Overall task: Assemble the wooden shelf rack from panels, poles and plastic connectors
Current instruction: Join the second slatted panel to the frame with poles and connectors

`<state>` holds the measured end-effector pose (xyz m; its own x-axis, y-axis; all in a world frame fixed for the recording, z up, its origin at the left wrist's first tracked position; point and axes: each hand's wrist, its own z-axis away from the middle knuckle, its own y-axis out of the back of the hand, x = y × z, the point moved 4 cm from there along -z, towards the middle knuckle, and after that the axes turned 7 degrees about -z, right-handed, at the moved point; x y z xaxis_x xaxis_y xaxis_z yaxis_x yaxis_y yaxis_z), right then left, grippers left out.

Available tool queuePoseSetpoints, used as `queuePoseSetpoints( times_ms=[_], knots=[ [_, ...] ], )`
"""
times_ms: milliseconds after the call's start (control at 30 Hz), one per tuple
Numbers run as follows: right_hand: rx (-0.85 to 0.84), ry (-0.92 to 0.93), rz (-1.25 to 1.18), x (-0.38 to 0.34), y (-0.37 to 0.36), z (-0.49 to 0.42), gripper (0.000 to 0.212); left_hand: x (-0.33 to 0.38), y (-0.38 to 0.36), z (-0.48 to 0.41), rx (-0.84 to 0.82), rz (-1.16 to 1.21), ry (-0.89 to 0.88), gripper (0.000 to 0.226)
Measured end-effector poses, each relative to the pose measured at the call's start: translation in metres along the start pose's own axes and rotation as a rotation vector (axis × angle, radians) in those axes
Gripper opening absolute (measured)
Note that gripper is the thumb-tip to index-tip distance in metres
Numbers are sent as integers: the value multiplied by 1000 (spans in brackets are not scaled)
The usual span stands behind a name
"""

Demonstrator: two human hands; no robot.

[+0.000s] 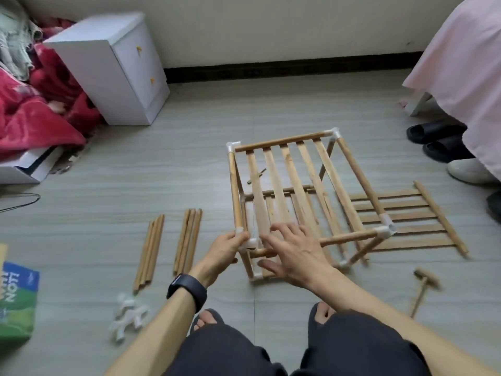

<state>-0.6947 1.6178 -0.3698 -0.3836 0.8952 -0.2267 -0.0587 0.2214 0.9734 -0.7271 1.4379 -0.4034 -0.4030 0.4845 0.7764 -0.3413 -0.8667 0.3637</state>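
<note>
Steadying rack [282, 142] on floor [206, 164], ctr of view: top slatted panel on corner posts over a lower panel, white plastic joints at corners.

Spare panel [417, 243] lies flat at 3 o'clock from rack, partly under its R side.

Poles [188, 241] in two loose bundles at 9 o'clock from rack, well apart from it, side by side.

Left hand [229, 246] comes in from 7 o'clock, fingers curled round corner connector [251, 242] at rack's near-L top corner, clenched on it. Right hand [292, 251] lies just beside it at 3 o'clock, fingers spread and straight over near rail/slat ends, released, grasping nothing; whether it presses or only touches, can't tell.

Mallet [425, 279] on floor at 5 o'clock from rack, blurred, untouched.

Loose connectors [127, 318] in small pile at 7 o'clock, near pole bundles.

Handling, as judgement: rack looks light, thin wood, stiff along poles but prob wobbly as a whole since joints are push-fit. Slats look thin, likely to flex or crack, so don't lift by them. Best hold = corners, on connector or pole right next to it, one hand per side. Plastic may be a bit slick. More poles, connectors and spare panel unused, so another tier is prob to come.
</note>
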Motion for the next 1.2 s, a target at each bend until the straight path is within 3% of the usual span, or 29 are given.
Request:
queuePoseSetpoints(
  times_ms=[100, 267, 567, 733, 967, 1200],
  knots=[
    [-47, 8, 2, -2, -4, -1, 56, -8, 0, 10, 5, 42, 35, 28],
    [88, 57, 91, 1, -3, 18, 52, -6, -7, 22, -46, 64, 59, 51],
    [130, -1, 39, 11, 9, 24, 52, -14, -14, 25, -120, 24, 17, 46],
    [-12, -30, 31, 9, 7, 6, 56, -15, -16, 27, -82, 51, 12, 45],
    [49, -10, -6, 7, 4, 16, 55, -21, -13, 24, 17, 145, 48, 41],
    [-44, -63, 9, 4, -3, 10, 58, -7, -25, 25, -21, 61, -4, 51]
  ],
)
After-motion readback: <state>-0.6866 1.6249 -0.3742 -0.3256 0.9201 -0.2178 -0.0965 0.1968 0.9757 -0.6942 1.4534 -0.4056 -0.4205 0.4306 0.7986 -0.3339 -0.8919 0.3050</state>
